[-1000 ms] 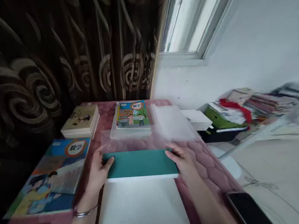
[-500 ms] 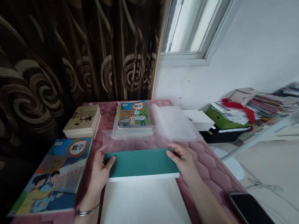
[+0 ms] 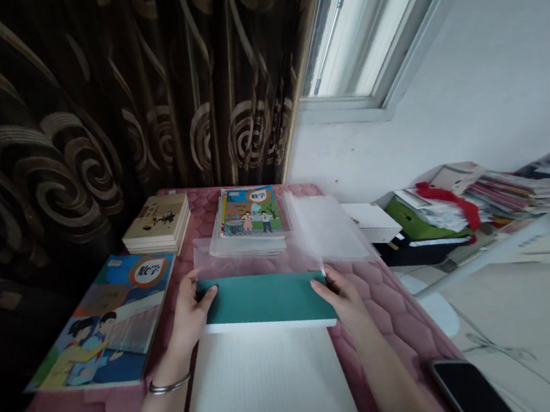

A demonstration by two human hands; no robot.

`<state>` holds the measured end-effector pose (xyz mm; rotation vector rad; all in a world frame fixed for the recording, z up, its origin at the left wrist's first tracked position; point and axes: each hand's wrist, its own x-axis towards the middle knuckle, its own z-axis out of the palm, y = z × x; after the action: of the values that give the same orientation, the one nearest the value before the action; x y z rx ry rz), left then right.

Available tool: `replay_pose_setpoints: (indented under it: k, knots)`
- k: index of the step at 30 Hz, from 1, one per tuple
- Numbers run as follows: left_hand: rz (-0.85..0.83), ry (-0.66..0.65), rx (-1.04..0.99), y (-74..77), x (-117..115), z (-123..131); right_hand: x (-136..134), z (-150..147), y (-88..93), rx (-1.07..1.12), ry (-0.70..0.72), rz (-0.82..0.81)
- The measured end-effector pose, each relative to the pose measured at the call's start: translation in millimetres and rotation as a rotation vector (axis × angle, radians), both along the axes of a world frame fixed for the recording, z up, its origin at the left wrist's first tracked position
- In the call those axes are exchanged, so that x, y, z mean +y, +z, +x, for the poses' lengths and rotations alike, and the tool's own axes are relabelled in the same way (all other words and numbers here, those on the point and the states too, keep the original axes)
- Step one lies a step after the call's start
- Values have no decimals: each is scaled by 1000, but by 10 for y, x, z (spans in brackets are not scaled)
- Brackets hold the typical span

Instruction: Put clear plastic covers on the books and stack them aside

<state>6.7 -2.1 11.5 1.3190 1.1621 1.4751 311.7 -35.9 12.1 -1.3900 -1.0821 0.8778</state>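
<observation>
Holds a green panel [image 3: 269, 299] by both ends, in the near middle of the scene, over a pink tablecloth [image 3: 389, 315]. Grips the left end narrowly with the left hand [image 3: 191, 315], thumb on the green face, fingers at the far-left corner. Grips the right end likewise with the right hand [image 3: 346, 299], thumb on the green, fingers bent about the far-right corner and partly hidden. Shows a white strip along the panel's near edge. Wears a metal bangle [image 3: 169, 385] on the left wrist.

Has a pale sheet [image 3: 271, 383] with faint lines on the near side of the panel, between the forearms, and clear film [image 3: 241, 253] at the panel's far edge. Cannot tell from here about contact between film and panel.

Has a blue textbook [image 3: 103, 320] flat to the left of the left hand, and a stack of tan books [image 3: 157, 224] just beyond. Has a book pile [image 3: 250, 212] in the far middle, with a blue illustrated cover on top, and whitish plastic sheets [image 3: 328, 229] just to the right of it. Has a dark-screened phone [image 3: 470, 386] near, on the right. Faces a dark swirl-patterned curtain [image 3: 179, 77] at far left and a window [image 3: 363, 28] at far right.
</observation>
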Motion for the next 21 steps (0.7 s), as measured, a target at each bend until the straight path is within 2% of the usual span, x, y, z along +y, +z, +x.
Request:
replay_pose_setpoints:
  k: [7, 10, 14, 21]
  knots:
    - [-74, 43, 88, 58, -38, -18, -3, 30, -30, 48, 88, -118]
    - [-97, 41, 118, 123, -84, -52, 18, 33, -77, 63, 41, -126]
    - [-148, 0, 62, 182, -127, -86, 26, 5, -98, 53, -42, -116]
    - [-177, -25, -30, 85, -73, -59, 16, -29, -74, 107, -37, -127]
